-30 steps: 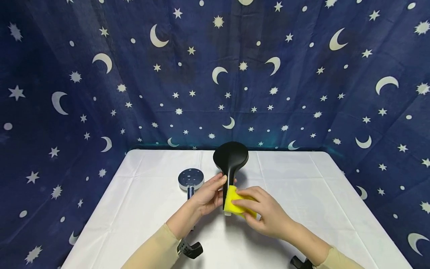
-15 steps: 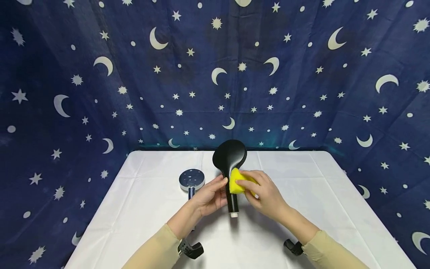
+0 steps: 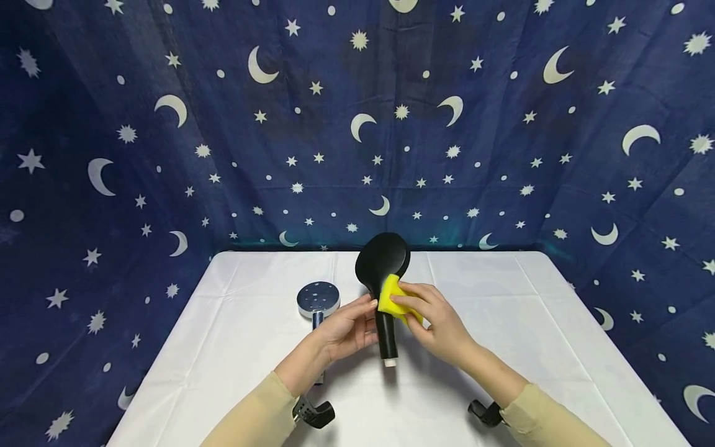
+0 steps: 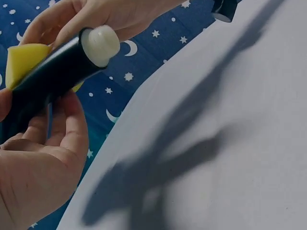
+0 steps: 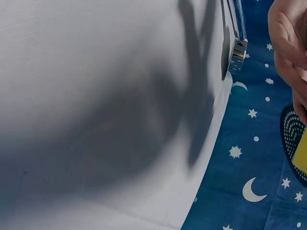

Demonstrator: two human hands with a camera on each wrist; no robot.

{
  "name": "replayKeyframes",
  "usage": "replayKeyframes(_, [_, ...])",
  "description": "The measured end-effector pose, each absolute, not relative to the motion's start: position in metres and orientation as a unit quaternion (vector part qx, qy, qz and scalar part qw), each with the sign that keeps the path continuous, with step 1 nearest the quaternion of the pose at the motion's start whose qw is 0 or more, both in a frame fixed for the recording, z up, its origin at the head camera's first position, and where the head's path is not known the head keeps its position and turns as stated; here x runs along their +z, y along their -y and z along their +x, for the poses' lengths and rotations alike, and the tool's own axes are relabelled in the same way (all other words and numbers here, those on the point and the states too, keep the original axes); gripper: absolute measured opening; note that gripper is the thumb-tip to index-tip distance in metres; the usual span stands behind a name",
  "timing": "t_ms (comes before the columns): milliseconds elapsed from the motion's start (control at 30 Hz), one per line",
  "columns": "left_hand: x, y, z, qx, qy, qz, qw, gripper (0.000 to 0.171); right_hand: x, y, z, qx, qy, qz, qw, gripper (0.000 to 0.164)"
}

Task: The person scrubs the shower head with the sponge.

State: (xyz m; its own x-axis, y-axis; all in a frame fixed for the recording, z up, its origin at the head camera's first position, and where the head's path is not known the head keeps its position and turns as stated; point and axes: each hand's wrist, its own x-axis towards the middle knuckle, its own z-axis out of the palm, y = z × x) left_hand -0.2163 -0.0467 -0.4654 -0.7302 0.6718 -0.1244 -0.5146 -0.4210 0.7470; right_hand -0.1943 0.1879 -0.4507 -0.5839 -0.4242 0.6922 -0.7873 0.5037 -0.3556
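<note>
A black hand shower [image 3: 382,261] is held above the table by my left hand [image 3: 345,330], whose fingers grip the handle just below the head. My right hand [image 3: 440,320] pinches a yellow sponge [image 3: 391,296] and presses it against the neck of the hand shower, opposite the left fingertips. In the left wrist view, the handle [image 4: 53,72] ends in a white threaded connector [image 4: 103,45], with the sponge [image 4: 26,62] behind it. The right wrist view catches part of the dotted spray face [image 5: 289,129] beside the sponge's edge.
A chrome hand shower [image 3: 318,299] lies on the white table [image 3: 491,298], left of the black one and partly behind my left arm. A dark blue curtain [image 3: 335,81] with moons and stars hangs behind the table. Black wrist cameras [image 3: 317,415] sit on both arms.
The sponge has slid from the lower end of the handle up to the neck, uncovering the white connector. The handle's lower end has swung slightly right. My left hand keeps its hold.
</note>
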Motion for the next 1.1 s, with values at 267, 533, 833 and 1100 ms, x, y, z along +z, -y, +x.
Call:
replayKeyframes(267, [-0.465, 0.047, -0.216, 0.81, -0.437, 0.114, 0.374, 0.037, -0.452, -0.188, -0.189, 0.341, 0.815, 0.384, 0.27, 0.045])
replayKeyframes(533, [-0.47, 0.049, -0.214, 0.821, -0.438, 0.092, 0.355, 0.026, -0.457, -0.185, -0.178, 0.333, 0.822, 0.386, 0.254, 0.047])
replayKeyframes(833, [-0.472, 0.052, -0.218, 0.829, -0.454, 0.101, 0.31, 0.04, -0.462, -0.185, -0.15, 0.317, 0.78, 0.479, 0.249, 0.052])
replayKeyframes(1100, [-0.472, 0.052, -0.216, 0.829, -0.435, 0.131, 0.326, 0.031, -0.456, -0.185, -0.175, 0.237, 0.764, 0.509, 0.317, 0.032])
